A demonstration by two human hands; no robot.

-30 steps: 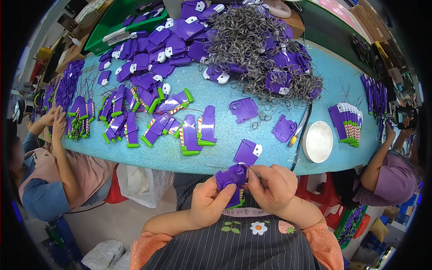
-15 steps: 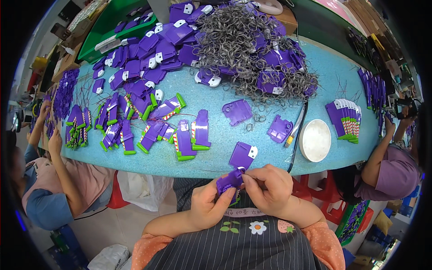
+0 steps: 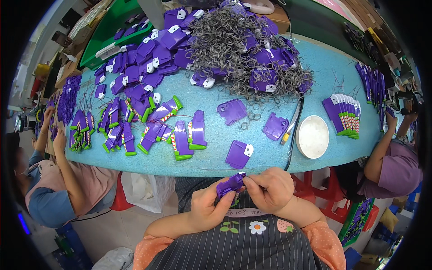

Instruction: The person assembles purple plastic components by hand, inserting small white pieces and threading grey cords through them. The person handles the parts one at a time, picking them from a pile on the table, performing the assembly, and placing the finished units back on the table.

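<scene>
Close to my apron, my left hand (image 3: 209, 204) grips a small purple plastic shell (image 3: 229, 185) between thumb and fingers. Its hollow inner side shows, and a white piece sits at its top corner. My right hand (image 3: 272, 191) is closed in a pinch against the shell's right edge, by that white corner. Whatever is between those fingertips is hidden. Just beyond the hands, a flat purple shell with a white corner (image 3: 239, 154) lies on the blue tabletop (image 3: 207, 168). Two more purple shells, one at the middle (image 3: 231, 111) and one farther right (image 3: 275, 126), lie beyond it.
A tangled heap of grey rings (image 3: 229, 49) covers purple shells at the back. Purple-green assemblies (image 3: 182, 139) lie left; a fanned stack (image 3: 343, 116) lies right. A white bowl (image 3: 312, 137) stands beside a yellow-tipped tool (image 3: 288, 132) and black cable. People work at both sides.
The held shell has tilted slightly in my left hand, while both hands stay almost in place. The whole table view has shifted a little.
</scene>
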